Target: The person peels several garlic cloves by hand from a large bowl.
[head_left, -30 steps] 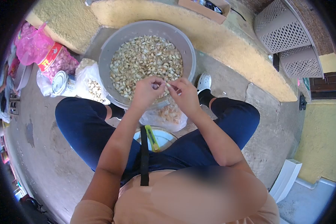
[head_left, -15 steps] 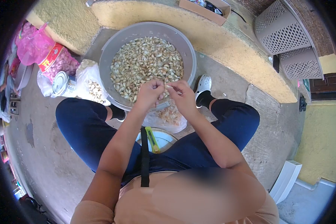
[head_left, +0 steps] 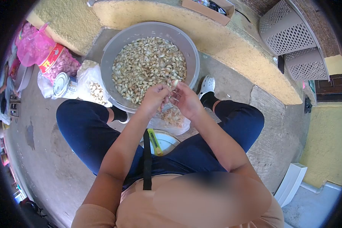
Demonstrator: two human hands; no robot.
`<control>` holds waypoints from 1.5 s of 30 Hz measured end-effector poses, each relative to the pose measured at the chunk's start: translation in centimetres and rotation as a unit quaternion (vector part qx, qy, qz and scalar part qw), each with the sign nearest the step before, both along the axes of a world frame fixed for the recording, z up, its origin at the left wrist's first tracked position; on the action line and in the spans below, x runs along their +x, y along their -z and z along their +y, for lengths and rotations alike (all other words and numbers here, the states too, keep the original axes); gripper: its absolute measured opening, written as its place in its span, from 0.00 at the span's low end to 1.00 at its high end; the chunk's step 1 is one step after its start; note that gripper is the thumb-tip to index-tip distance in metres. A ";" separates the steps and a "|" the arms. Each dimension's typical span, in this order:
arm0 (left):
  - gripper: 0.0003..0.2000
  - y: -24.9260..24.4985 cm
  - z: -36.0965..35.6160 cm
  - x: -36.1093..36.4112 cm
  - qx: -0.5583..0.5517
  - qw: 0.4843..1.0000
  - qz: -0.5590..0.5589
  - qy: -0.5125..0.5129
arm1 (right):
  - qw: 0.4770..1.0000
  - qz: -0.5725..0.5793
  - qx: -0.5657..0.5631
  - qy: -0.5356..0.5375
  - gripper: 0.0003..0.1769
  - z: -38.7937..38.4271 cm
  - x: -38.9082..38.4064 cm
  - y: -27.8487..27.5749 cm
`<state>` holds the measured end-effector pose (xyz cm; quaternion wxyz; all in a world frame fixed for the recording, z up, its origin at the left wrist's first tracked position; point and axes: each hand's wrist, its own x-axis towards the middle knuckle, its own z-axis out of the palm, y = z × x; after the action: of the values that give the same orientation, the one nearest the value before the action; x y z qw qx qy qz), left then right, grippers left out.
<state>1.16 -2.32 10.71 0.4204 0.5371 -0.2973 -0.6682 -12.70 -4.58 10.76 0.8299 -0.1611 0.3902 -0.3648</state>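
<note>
A large grey tub (head_left: 107, 64) holds a heap of pale garlic cloves (head_left: 148, 64). Over its near rim, my left hand (head_left: 155, 99) is closed, fingertips pinched together on something too small to make out. Close beside it, my right hand (head_left: 187, 100) holds a pale garlic clove (head_left: 175, 83) between thumb and fingers, palm turned partly up. Below both hands, a clear plastic bag (head_left: 181, 127) with papery brownish skins lies against the tub.
Left of the tub are a plastic bag of cloves (head_left: 96, 91), a metal can (head_left: 61, 85) and a pink mesh sack (head_left: 64, 62). A round lid with a yellow-green cutter (head_left: 155, 142) lies between my legs. A low yellow wall (head_left: 231, 64) curves behind the tub.
My right hand has rolled more palm-up, with its fingers spread slightly, and the clove now shows at its fingertips. My left hand has shifted slightly down.
</note>
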 end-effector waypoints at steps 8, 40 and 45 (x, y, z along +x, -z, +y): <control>0.08 -1.6 0.0 -0.4 -0.085 0.992 -0.059 -0.073 | 0.996 0.053 -0.051 -0.043 0.07 0.0 -0.3 -0.5; 0.04 0.3 -0.5 1.6 -0.172 0.963 -0.205 0.005 | 0.863 0.339 -0.346 -0.145 0.10 -0.6 -1.2 -1.4; 0.04 0.6 -0.4 1.2 -0.174 0.963 -0.206 -0.016 | 0.882 0.302 -0.344 -0.112 0.10 -0.3 -0.8 -0.8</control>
<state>2.39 -2.71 10.09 0.4476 0.5864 -0.4809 -0.4739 -13.46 -4.86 11.60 0.5995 -0.5815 0.4509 -0.3149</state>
